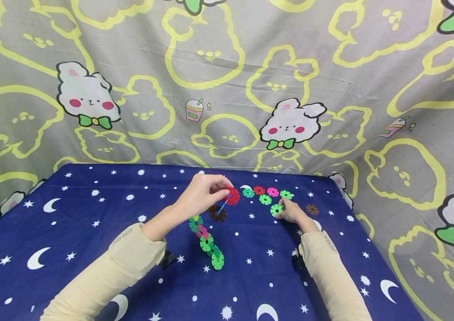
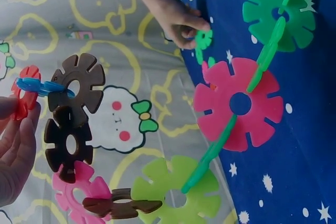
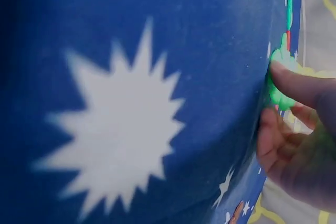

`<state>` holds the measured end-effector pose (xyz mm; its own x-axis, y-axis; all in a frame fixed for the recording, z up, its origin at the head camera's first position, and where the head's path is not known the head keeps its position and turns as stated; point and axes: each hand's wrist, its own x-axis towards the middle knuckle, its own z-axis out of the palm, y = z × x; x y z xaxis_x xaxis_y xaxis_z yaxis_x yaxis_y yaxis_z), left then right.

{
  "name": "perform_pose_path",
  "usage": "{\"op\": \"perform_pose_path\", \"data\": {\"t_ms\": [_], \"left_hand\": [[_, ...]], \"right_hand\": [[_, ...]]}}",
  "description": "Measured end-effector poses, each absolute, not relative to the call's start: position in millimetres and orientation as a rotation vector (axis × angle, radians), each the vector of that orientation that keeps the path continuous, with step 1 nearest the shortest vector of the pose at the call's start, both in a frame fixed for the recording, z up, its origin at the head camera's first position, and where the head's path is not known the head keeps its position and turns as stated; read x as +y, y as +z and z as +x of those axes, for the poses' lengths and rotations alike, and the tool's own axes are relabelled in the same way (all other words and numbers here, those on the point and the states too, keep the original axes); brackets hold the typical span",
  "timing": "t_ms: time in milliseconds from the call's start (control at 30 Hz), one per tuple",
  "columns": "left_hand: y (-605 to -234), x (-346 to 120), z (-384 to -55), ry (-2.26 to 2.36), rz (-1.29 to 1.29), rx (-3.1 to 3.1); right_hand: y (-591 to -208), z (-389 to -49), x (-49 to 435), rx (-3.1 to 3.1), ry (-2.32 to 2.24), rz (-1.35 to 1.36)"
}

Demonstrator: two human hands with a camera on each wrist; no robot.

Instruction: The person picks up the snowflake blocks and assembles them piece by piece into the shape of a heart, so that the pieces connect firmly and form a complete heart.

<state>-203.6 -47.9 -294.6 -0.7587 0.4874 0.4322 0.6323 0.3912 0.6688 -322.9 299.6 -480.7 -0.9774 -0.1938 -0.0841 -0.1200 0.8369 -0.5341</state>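
1. Between the thumb and fingers of the left hand (image 1: 204, 191), a red disc (image 1: 233, 196) is pinched at its edge, its notched rim standing out beyond the fingertips.
2. Slotted into that disc, just beyond the fingers, is a blue piece (image 2: 42, 86), seen edge-on; its far side joins a brown disc (image 2: 80, 85).
3. From there the linked chain hangs down and away from the left hand: a second dark disc, a pink disc (image 2: 81, 192), a lime-green disc (image 2: 202, 203), then a reddish-pink disc (image 2: 239, 103) between green ones. Whether its lower end touches the bench (image 1: 110, 232) I cannot tell.
4. Well apart from it, the right hand (image 1: 292, 211) pinches a green disc (image 1: 276, 210) by its edge, thumb against fingers, low over the bench.
5. Near the right hand lie red, pink and green discs (image 1: 265, 199); a lone brown piece (image 1: 312, 209) sits on its outer side.
6. Behind everything hangs a grey curtain (image 1: 219, 40) with yellow outlines.
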Motion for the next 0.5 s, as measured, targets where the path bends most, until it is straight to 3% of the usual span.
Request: {"op": "perform_pose_path", "data": {"t_ms": [100,500], "left_hand": [[-295.1,-47.6,-203.5,-1.299,-1.004,-2.476],[-298.3,-48.0,-205.8,-1.266,-0.935,-2.396]], "right_hand": [[-437.9,-290.0,270.8,2.851,-0.884,-0.19],[-372.6,-243.9,217.3,2.496,-1.663,-0.617]]}}
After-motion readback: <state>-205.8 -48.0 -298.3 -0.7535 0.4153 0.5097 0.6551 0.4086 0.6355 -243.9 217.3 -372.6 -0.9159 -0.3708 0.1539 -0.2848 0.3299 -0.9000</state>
